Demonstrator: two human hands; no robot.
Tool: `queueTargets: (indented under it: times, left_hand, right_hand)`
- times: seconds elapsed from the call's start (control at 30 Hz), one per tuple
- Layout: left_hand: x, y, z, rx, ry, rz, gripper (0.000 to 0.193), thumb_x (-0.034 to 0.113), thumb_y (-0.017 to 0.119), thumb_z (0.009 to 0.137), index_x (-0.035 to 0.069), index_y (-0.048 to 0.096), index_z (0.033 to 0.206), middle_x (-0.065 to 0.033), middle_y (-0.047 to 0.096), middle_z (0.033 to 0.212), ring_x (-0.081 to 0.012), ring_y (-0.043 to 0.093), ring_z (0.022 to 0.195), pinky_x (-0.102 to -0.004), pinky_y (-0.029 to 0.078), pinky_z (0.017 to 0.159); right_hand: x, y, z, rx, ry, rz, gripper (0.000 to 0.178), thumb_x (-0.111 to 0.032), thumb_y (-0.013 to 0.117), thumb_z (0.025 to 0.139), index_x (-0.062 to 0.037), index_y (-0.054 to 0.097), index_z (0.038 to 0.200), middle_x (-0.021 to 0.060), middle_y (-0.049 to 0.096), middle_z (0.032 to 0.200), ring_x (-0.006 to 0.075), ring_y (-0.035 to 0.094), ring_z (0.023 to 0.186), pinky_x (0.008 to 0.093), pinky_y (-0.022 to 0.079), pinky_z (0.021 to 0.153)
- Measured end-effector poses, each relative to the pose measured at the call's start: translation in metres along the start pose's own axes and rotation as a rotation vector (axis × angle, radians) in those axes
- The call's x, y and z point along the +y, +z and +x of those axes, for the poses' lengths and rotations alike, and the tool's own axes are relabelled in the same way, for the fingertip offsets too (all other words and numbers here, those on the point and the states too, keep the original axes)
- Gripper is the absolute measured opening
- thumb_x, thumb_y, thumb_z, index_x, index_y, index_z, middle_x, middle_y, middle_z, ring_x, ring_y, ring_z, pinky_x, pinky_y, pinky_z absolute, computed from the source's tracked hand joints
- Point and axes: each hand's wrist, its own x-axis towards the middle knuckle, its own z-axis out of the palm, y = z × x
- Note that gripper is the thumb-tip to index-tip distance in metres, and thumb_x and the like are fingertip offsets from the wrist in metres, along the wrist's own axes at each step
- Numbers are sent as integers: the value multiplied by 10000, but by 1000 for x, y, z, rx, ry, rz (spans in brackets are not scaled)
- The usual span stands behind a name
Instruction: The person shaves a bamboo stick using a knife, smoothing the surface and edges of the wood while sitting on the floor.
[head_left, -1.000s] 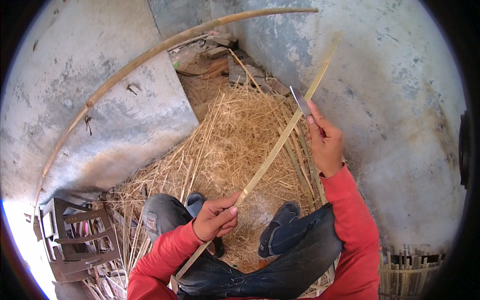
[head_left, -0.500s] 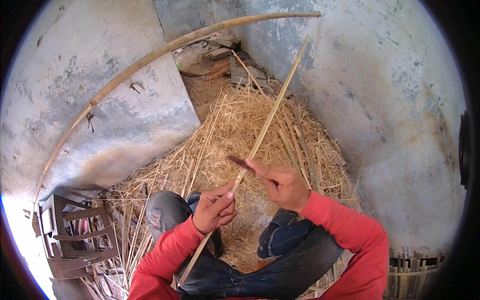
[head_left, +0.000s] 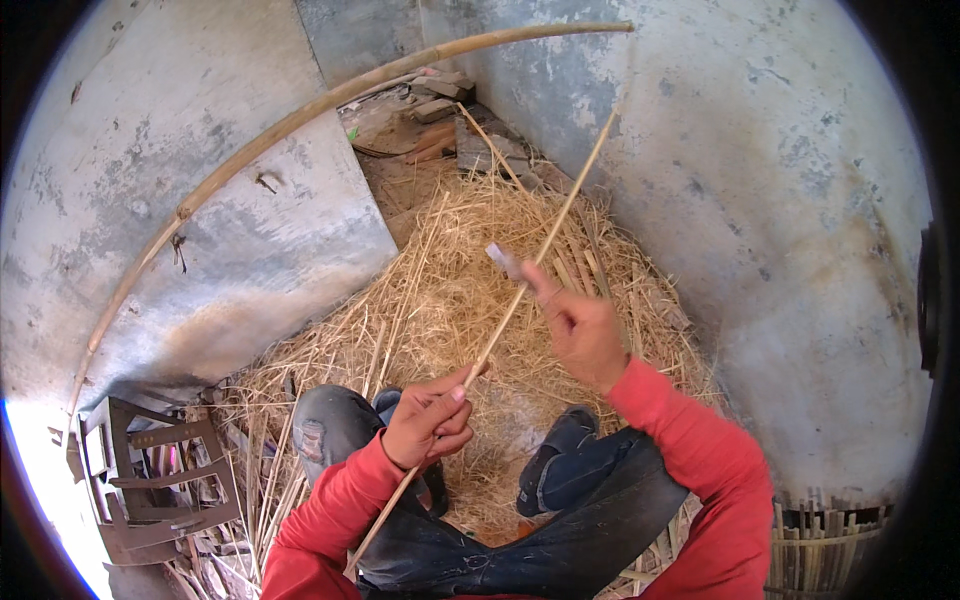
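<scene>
My left hand (head_left: 428, 418) is closed around a long, thin bamboo strip (head_left: 508, 318), holding it between thumb and fingers. The strip slants from beside my left thigh up and away to the right, its far tip near the wall. My right hand (head_left: 585, 332) grips a small knife (head_left: 504, 262), slightly blurred, whose short blade lies across the strip farther along it than my left hand. The knife's handle is mostly hidden in my fingers.
Pale bamboo shavings (head_left: 440, 300) cover the floor around my feet. A long bent bamboo pole (head_left: 250, 148) arches along the left wall. A broken dark chair frame (head_left: 160, 475) lies at the lower left. Bricks (head_left: 435, 108) sit in the far corner; a slatted bamboo basket (head_left: 825, 550) stands lower right.
My right hand has moved the knife away from my left hand, up along the strip. The strip now shows a narrower side, and its far tip has dipped slightly. My left hand stays in place.
</scene>
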Motion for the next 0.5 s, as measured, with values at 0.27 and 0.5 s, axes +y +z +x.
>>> queueTargets:
  times: [0.27,0.5]
  left_hand:
    - [5,-6,0,41,-92,-141,460,204,434,1089,-15,411,1493,62,283,587,-32,245,399,-197,230,392]
    - [14,-5,-7,-154,-220,-340,482,213,416,1097,154,331,1568,63,303,621,-29,256,418,-188,213,386]
  right_hand:
    - [-29,15,-22,-274,-45,169,451,-6,554,949,-76,606,1392,203,697,871,179,629,598,361,496,588]
    - [9,-23,23,244,70,18,377,-43,539,1025,-89,605,1393,153,733,1186,146,718,883,286,543,712]
